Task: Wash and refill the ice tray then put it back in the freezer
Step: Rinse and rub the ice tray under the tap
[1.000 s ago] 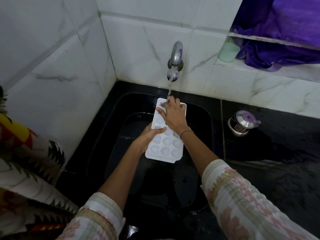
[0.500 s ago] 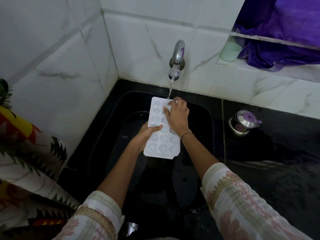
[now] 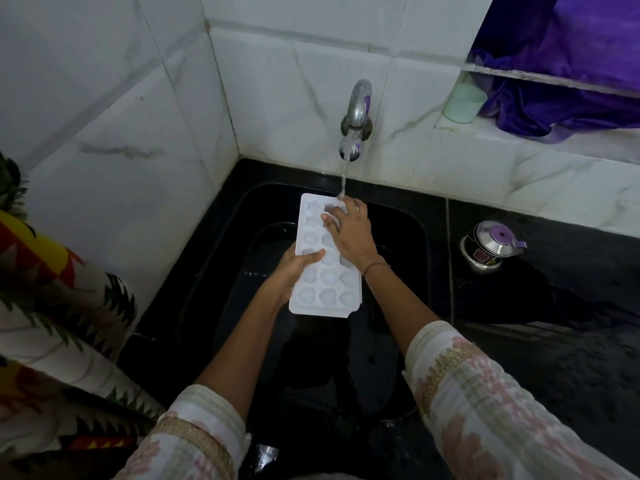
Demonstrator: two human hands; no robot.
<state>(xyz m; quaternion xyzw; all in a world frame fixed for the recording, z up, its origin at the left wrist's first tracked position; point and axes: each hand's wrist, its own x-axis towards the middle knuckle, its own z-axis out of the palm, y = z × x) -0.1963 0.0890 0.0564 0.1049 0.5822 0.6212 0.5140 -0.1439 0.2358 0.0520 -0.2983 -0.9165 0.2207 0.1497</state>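
From the head camera, the tray [image 3: 325,282] sat above the black sink [image 3: 420,237], its far end under the tap's [image 3: 356,112] stream. The left hand [image 3: 294,271] clamped its left edge, thumb on top, fingers hidden beneath. The right hand [image 3: 351,233] lay flat on the far cells, fingers slightly apart, tips blurred by water.

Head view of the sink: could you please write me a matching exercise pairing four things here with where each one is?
Things:
1 ice tray
2 tap
3 green cup
4 steel pot

Places:
a on the black counter
b on the white ledge
c fixed to the tiled wall, water running
d gripped by the left hand over the sink

Pairs: 1-d, 2-c, 3-b, 4-a.
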